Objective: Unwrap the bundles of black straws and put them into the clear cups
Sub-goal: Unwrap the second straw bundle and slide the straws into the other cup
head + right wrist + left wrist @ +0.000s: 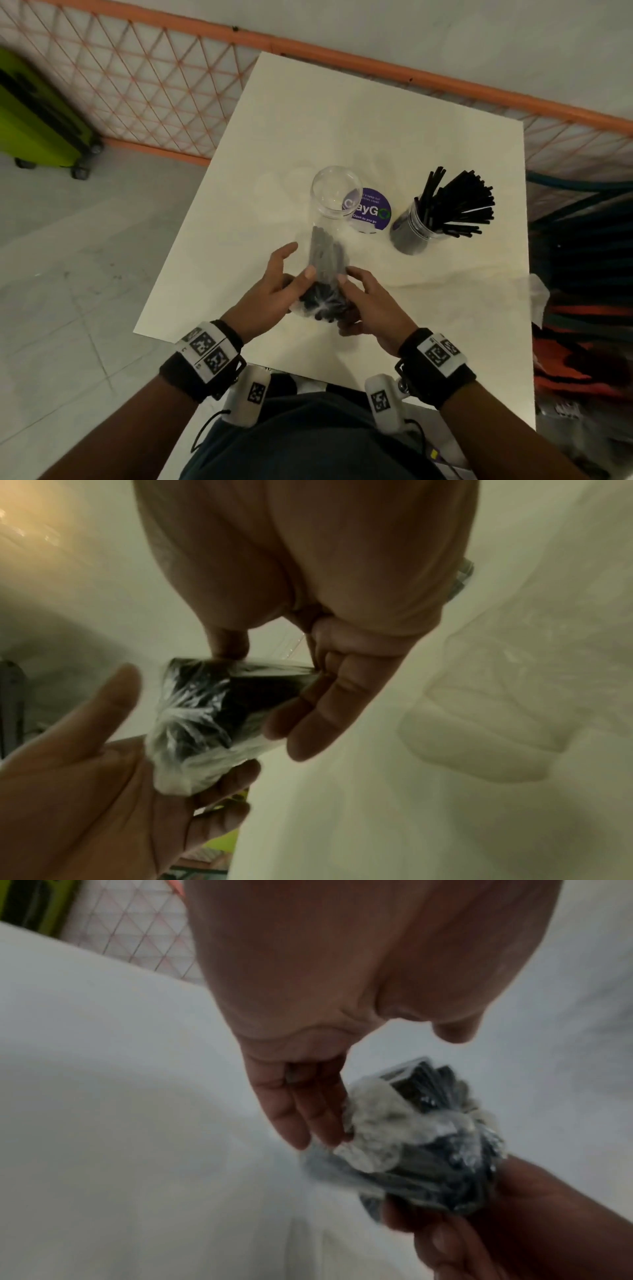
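Over the near part of the white table (376,120) I hold a bundle of black straws (325,270) wrapped in clear plastic. My left hand (295,270) cradles its near end, thumb on top, index finger sticking out straight. My right hand (352,294) pinches the same end between thumb and fingers. The left wrist view shows my left fingers (298,1110) against the bunched wrapper on the bundle (421,1137). In the right wrist view, my thumb and fingers (329,696) clamp the bundle (212,712). An empty clear cup (337,192) stands just beyond. A second clear cup (414,222) holds loose black straws (455,202).
A round purple sticker (371,209) lies on the table between the two cups. A crumpled clear wrapper (537,298) lies at the table's right edge. An orange lattice fence (137,85) runs behind, with a green suitcase (37,130) on the floor at left.
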Demonstrator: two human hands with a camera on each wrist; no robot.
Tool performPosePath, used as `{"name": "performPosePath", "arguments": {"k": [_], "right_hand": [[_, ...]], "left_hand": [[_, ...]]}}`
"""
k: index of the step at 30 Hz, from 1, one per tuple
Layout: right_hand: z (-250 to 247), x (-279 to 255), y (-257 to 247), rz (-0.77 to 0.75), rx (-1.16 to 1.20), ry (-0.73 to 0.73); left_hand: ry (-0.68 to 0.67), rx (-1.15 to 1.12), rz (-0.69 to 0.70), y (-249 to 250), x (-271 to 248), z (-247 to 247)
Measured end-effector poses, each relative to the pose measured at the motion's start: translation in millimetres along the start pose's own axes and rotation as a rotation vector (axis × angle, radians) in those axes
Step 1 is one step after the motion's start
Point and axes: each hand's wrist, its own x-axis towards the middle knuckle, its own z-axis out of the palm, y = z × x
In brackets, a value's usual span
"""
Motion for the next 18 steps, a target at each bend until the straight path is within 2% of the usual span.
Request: {"name": "performPosePath", "arguments": {"k": [3,5,7,9,13,16,18], "right_hand": [[-1,-5,-12,0.008,0.061,0.008],[-1,-11,-19,-0.029,0.029,0.034],[-3,-17,-22,-0.096,-0.034,0.072],[-7,-24,-22,-0.193,-0.155,0.111],[-4,-20,-23,-0.371,-0.701,0.224],[1,-7,-21,-0.481,-0.771,0.339],[-1,-1,-20,-0.508,-0.744,0.383]], "left_hand": [[0.021,0.124,0.120,9,-6,-4],[0.083,0.227,0.182,17,-9,-4],[0.137,0.222,0.224,27,-8,-6],[0.163,0.213,0.238,34,-3,-10],[0.104,0.338,0.247,44,9,-18],[0.042,0.456,0.271,57,10,-23],[0.049,0.444,0.293,66,8,-32]]}}
